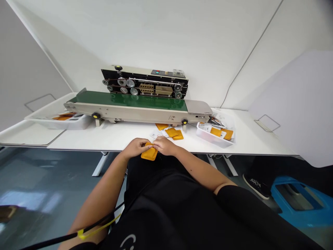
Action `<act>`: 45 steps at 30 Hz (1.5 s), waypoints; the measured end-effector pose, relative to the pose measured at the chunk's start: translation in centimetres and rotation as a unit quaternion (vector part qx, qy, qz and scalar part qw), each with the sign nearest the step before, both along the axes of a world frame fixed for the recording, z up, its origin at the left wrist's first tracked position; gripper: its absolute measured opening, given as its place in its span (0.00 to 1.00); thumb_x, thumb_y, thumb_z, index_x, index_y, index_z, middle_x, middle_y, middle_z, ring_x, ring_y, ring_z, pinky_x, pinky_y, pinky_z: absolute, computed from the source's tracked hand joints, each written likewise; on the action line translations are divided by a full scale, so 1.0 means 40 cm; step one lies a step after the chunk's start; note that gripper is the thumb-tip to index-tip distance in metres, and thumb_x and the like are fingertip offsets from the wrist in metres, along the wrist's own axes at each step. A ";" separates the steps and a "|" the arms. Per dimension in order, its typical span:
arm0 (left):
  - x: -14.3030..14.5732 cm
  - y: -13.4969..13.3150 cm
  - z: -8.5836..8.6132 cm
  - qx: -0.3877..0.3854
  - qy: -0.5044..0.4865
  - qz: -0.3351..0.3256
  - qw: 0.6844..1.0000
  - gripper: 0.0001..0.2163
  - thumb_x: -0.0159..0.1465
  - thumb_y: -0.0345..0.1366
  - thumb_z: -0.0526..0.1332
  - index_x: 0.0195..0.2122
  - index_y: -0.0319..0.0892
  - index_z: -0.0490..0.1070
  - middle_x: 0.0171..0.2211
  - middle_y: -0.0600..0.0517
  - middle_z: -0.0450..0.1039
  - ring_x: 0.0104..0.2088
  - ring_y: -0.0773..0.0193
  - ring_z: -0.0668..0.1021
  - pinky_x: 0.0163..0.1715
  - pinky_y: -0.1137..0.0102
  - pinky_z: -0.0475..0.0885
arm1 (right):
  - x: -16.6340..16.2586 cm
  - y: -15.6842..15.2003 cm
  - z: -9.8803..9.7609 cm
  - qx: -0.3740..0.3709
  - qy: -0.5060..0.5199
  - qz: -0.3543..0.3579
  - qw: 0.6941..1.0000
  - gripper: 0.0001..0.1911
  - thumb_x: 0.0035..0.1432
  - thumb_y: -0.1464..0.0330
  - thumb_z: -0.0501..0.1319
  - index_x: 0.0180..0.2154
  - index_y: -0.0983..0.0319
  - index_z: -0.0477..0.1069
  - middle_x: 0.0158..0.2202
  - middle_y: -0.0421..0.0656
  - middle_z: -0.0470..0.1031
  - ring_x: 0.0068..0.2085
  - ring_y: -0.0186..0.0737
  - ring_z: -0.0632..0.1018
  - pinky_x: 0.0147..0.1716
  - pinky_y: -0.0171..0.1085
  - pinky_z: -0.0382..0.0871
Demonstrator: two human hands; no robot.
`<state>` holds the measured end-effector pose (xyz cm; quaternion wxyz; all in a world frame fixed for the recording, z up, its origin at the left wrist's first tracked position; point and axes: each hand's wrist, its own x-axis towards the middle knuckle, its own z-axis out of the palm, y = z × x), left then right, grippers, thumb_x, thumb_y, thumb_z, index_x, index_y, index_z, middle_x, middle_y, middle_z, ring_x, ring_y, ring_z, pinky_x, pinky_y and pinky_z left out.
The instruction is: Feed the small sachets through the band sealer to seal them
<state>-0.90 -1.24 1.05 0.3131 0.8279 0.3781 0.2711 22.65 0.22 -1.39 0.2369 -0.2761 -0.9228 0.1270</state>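
Note:
Between my two hands, at the front edge of the white table, I hold an orange packet. My left hand pinches its upper left side. The fingers of my right hand are closed on its upper right corner. Just beyond my hands, several more orange packets and some white ones lie loosely on the table. Behind them stands a band sealing machine with a green conveyor belt.
A white bin of orange and white packets stands to the right. A larger translucent bin with packets is at the left. On the floor at the right are a blue plastic stool and a person's black shoe.

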 end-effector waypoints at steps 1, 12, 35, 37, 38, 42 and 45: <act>0.002 0.002 -0.001 -0.001 0.007 -0.001 1.000 0.17 0.66 0.50 0.63 0.33 0.40 0.80 0.24 0.54 0.74 0.26 0.65 0.73 0.26 0.74 0.64 | 0.000 0.000 0.000 0.000 0.000 0.002 1.000 0.14 0.72 0.66 0.55 0.31 0.60 0.68 0.29 0.40 0.65 0.36 0.41 0.68 0.45 0.41 0.61; 0.005 0.008 0.000 0.017 -0.020 -0.024 0.999 0.14 0.66 0.48 0.65 0.33 0.43 0.82 0.28 0.53 0.72 0.30 0.64 0.75 0.31 0.72 0.69 | 0.011 -0.006 0.019 -0.049 0.028 0.022 0.998 0.16 0.67 0.65 0.60 0.26 0.59 0.65 0.27 0.38 0.66 0.35 0.40 0.69 0.48 0.41 0.61; -0.022 0.037 -0.026 0.042 -0.190 0.078 0.978 0.16 0.60 0.49 0.71 0.27 0.42 0.73 0.33 0.51 0.68 0.36 0.61 0.73 0.39 0.67 0.70 | 0.005 -0.005 0.013 -0.101 0.145 -0.096 0.980 0.09 0.70 0.66 0.60 0.39 0.59 0.80 0.37 0.42 0.81 0.38 0.38 0.77 0.41 0.35 0.67; -0.024 0.038 -0.029 0.040 -0.197 0.083 0.976 0.16 0.60 0.50 0.71 0.27 0.43 0.74 0.33 0.51 0.68 0.37 0.60 0.73 0.40 0.66 0.71 | 0.003 -0.006 0.013 -0.092 0.148 -0.104 0.979 0.08 0.69 0.65 0.62 0.42 0.59 0.80 0.39 0.43 0.81 0.39 0.39 0.78 0.41 0.35 0.68; -0.025 0.039 -0.032 0.041 -0.206 0.093 0.973 0.16 0.60 0.50 0.71 0.28 0.43 0.74 0.34 0.51 0.68 0.37 0.60 0.74 0.41 0.65 0.71 | -0.001 -0.006 0.012 -0.081 0.136 -0.100 0.982 0.08 0.67 0.64 0.64 0.43 0.59 0.80 0.40 0.43 0.81 0.40 0.40 0.78 0.42 0.36 0.68; -0.037 0.047 -0.046 0.045 -0.232 0.109 0.966 0.14 0.58 0.48 0.72 0.28 0.43 0.76 0.36 0.50 0.66 0.40 0.60 0.74 0.44 0.65 0.71 | -0.029 -0.006 0.005 -0.029 0.075 -0.117 0.990 0.05 0.66 0.65 0.66 0.42 0.58 0.81 0.38 0.45 0.81 0.44 0.44 0.78 0.46 0.39 0.68; -0.042 0.048 -0.046 0.041 -0.243 0.101 0.964 0.12 0.60 0.47 0.71 0.34 0.43 0.78 0.41 0.48 0.69 0.44 0.58 0.74 0.45 0.65 0.72 | -0.042 0.004 0.020 -0.024 0.126 -0.157 0.979 0.07 0.68 0.67 0.62 0.43 0.57 0.80 0.40 0.44 0.82 0.43 0.44 0.79 0.46 0.39 0.68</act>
